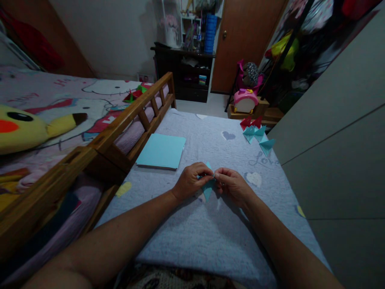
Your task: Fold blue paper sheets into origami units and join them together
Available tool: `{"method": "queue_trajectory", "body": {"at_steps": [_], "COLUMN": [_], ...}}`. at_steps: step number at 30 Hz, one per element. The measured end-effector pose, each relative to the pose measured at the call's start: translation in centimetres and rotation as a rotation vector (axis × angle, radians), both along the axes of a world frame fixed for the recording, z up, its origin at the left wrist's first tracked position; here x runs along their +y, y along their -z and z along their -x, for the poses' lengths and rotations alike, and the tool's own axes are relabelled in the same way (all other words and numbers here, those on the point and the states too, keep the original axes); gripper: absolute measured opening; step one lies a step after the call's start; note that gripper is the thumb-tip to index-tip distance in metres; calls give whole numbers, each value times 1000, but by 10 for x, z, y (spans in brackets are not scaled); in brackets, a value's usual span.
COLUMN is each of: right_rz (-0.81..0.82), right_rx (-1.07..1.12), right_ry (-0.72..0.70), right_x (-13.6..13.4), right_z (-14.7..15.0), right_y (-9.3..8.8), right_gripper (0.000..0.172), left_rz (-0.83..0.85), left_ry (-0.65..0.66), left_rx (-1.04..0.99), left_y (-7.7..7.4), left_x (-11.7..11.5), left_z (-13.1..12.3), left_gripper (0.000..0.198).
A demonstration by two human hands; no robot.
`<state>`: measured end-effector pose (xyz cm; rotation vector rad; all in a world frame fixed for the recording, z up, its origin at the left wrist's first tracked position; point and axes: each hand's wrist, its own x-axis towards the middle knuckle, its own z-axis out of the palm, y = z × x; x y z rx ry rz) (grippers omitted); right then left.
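A small folded piece of light blue paper (208, 188) lies on the grey-blue blanket (210, 228) in front of me. My left hand (192, 181) pinches its left side with closed fingers. My right hand (232, 185) pinches its right side, fingers pressed together. The two hands meet at the fold near the paper's top. A flat stack of light blue paper sheets (161, 150) lies to the left of my hands.
Several folded blue and red paper triangles (256, 131) lie at the blanket's far right edge. A wooden bed rail (120, 128) runs along the left, with a yellow plush toy (27, 126) beyond it. A grey wall (339, 132) closes the right side.
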<state>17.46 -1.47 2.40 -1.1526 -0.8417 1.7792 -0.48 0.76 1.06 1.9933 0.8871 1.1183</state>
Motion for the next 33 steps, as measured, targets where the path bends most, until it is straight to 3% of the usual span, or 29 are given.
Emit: {"method": "queue_trajectory", "body": {"at_steps": [33], "right_rz": [-91], "right_rx": [-187], "right_ry": [55], "right_x": [2], "right_z": [1], "right_y": [-3], "right_gripper": [28], "left_rz": [-33], "left_ry": [15], "left_rx": [-3], "left_y": [0], "left_x": [-1], "left_z": [0], "left_gripper": [9]}}
